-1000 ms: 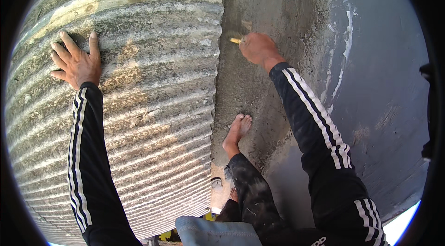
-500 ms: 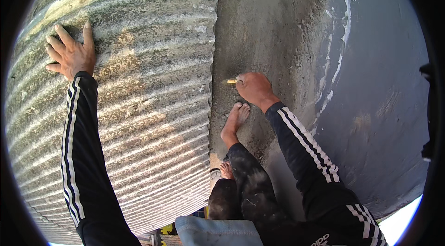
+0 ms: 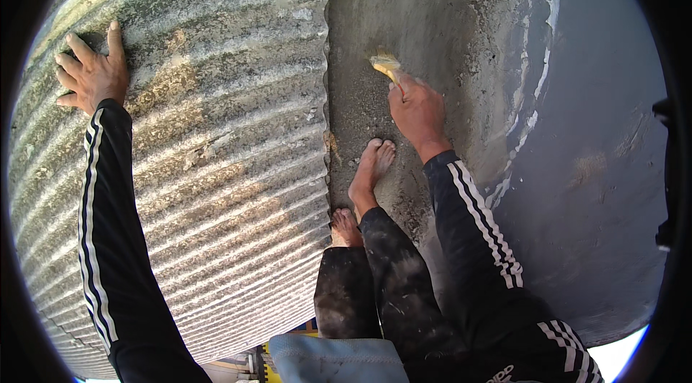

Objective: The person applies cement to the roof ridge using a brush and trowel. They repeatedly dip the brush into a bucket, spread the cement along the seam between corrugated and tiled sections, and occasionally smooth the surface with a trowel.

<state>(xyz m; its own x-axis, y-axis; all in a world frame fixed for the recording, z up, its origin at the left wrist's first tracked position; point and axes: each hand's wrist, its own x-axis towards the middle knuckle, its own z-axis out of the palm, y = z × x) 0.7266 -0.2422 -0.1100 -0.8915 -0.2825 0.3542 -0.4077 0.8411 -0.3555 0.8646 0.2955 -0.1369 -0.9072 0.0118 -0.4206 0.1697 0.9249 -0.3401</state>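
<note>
My right hand (image 3: 417,110) is clenched round the handle of a small brush (image 3: 387,65), whose yellowish bristles point up and away from me and press on the gritty cement (image 3: 425,15) just right of the seam where the corrugated sheet (image 3: 216,166) ends. My left hand (image 3: 94,74) grips nothing: it lies flat, fingers spread, on the ribs of the sheet, far out to the left, propping me.

The brush looks light, I'd say, with a stiff short handle and soft bristles that splay under pressure, so it wants a hold low on the handle, near the ferrule, as my fingers have it now. Wet cement may make the handle slippery, though I can't see whether it is coated.

My bare feet (image 3: 371,166) stand on the cement below the brush, one ahead of the other, close by the seam. To the right lies a smoother grey surface (image 3: 598,166), edged by a pale crusted line
</note>
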